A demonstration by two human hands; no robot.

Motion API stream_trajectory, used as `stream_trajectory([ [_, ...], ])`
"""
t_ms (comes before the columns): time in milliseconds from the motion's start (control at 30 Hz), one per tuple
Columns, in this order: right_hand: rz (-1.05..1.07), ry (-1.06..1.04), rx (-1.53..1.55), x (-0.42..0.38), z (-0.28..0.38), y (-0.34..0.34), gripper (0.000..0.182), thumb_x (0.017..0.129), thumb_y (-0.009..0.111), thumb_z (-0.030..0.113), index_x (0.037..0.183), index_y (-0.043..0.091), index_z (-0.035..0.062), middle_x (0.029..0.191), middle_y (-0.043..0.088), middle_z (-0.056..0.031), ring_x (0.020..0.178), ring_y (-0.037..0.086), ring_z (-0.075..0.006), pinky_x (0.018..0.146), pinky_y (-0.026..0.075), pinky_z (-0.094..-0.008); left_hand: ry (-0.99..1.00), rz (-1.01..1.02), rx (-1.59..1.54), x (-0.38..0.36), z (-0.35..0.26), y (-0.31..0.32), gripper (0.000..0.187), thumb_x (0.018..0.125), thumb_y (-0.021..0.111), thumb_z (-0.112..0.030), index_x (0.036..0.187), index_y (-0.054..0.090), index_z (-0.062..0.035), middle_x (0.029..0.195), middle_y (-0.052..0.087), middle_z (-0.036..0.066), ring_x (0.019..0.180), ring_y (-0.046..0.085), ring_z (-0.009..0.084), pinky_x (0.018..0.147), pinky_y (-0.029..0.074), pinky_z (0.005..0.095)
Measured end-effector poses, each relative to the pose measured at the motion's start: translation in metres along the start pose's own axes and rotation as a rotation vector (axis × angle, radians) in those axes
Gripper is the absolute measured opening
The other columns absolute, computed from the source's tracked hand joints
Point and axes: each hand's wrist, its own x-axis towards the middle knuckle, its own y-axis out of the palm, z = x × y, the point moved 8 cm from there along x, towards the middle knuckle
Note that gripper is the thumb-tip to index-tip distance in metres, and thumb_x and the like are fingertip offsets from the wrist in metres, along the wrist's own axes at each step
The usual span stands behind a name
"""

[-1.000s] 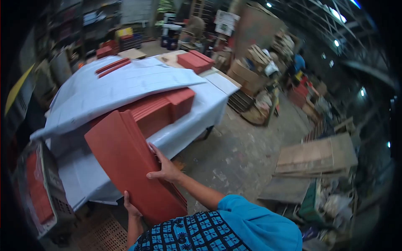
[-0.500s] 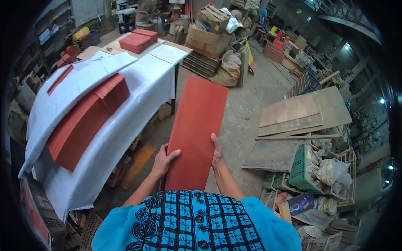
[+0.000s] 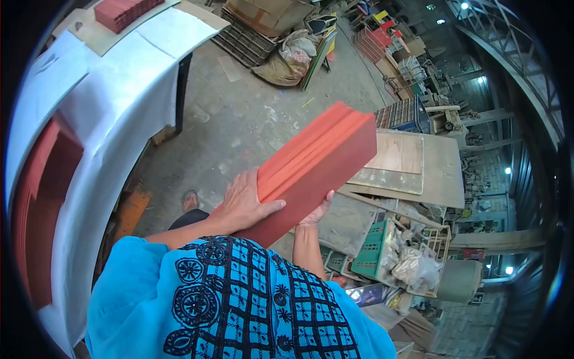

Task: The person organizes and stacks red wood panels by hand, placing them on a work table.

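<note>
A long stack of red boards (image 3: 335, 158) is held in front of my blue shirt, slanting up to the right, with its layered edges facing up and a broad face toward me. My left hand (image 3: 248, 200) lies over the near left part, fingers across the layered edges and thumb on the broad face. From below and the right, my right hand (image 3: 317, 212) supports the stack, its thumb showing at the lower edge and its other fingers partly hidden.
On the left stands a white-covered table (image 3: 128, 78) with red boards (image 3: 51, 203) along it and a smaller red stack (image 3: 122, 13) at its far end. Wooden panels (image 3: 391, 161) lie to the right, near a green crate (image 3: 371, 248) with plastic bags. A sack (image 3: 290, 60) sits ahead on the floor.
The stack has swung rightward and tipped, so its layered edges now show. My left hand has shifted onto those edges. The view has turned right, moving the table further left.
</note>
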Motion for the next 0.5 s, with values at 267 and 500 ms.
stream_trajectory([
  [267, -0.028, -0.153, 0.061, 0.148, 0.046, -0.004, 0.070, 0.078, 0.066, 0.044, 0.134, 0.041, 0.0093, 0.131, 0.048, -0.0074, 0.119, 0.047, -0.0257, 0.102, 0.038, -0.0437, 0.117, 0.091, 0.063, 0.170, -0.039, 0.007, 0.097, 0.067, 0.070, -0.052, 0.133, 0.029, 0.0056, 0.122, 0.045, 0.025, 0.116, 0.041, 0.0384, 0.098, 0.031, 0.0469],
  [500, 0.123, -0.004, 0.116, 0.359, 0.072, -0.007, 0.071, 0.075, 0.069, 0.043, 0.132, 0.043, 0.0079, 0.131, 0.050, -0.0086, 0.119, 0.047, -0.0285, 0.100, 0.040, -0.0454, 0.118, -0.131, 0.019, 0.333, -0.063, 0.000, 0.095, 0.067, 0.070, -0.051, 0.133, 0.031, 0.0042, 0.121, 0.045, 0.025, 0.115, 0.042, 0.0385, 0.098, 0.031, 0.0470],
])
